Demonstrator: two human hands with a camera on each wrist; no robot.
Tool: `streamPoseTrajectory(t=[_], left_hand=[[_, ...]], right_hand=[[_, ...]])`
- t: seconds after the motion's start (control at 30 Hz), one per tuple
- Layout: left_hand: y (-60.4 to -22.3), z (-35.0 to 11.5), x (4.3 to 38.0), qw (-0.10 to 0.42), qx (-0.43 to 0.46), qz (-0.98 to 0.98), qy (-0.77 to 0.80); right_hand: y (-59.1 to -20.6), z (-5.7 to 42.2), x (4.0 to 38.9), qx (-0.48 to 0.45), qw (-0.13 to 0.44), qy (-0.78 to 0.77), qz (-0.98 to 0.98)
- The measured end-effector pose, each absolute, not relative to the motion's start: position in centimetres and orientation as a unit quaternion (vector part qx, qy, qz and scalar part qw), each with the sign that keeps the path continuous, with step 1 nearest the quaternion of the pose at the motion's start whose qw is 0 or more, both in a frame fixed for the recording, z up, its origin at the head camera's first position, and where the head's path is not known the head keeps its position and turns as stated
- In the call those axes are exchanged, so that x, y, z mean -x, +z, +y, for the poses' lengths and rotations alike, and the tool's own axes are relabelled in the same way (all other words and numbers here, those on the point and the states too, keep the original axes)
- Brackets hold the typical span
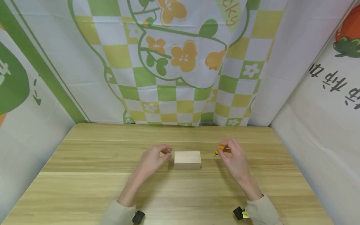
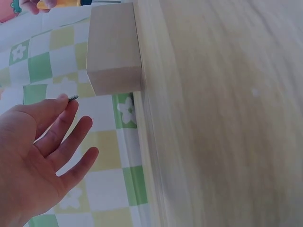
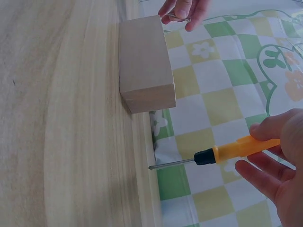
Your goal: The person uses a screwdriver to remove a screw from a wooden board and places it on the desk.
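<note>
A pale wooden block [image 1: 187, 160] lies on the table, with a small dark hole in its top face. Just left of it, my left hand [image 1: 153, 159] pinches a small screw [image 2: 73, 98] between thumb and index finger; the threaded tip pokes out and the other fingers are spread. To the block's right, my right hand [image 1: 234, 157] holds a screwdriver [image 3: 236, 148] by its yellow handle. The screwdriver's black collar and thin metal shaft slant down to the left, with the tip apart from the block.
The wood-grained table [image 1: 185, 193] reaches back to a checked, flowered curtain [image 1: 174, 93]. White printed sheets [image 1: 323, 131] close in the sides. Black devices [image 1: 138, 217] sit at both sleeve cuffs.
</note>
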State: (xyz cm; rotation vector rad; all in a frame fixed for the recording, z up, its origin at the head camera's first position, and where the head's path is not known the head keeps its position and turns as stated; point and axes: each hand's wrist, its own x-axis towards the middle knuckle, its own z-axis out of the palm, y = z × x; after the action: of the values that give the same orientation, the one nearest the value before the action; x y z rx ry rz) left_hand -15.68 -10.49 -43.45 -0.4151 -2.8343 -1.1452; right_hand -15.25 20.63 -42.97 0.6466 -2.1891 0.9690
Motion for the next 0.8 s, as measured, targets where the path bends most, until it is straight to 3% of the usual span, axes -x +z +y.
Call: streamPoseTrajectory(t=[0.8], left_hand=[[-43.9,-12.2,15.4,-0.014,0.125,-0.918,-0.377]], right_hand=[[-43.8,20.8,14.6,-0.256,0.305,0.372,-0.839]])
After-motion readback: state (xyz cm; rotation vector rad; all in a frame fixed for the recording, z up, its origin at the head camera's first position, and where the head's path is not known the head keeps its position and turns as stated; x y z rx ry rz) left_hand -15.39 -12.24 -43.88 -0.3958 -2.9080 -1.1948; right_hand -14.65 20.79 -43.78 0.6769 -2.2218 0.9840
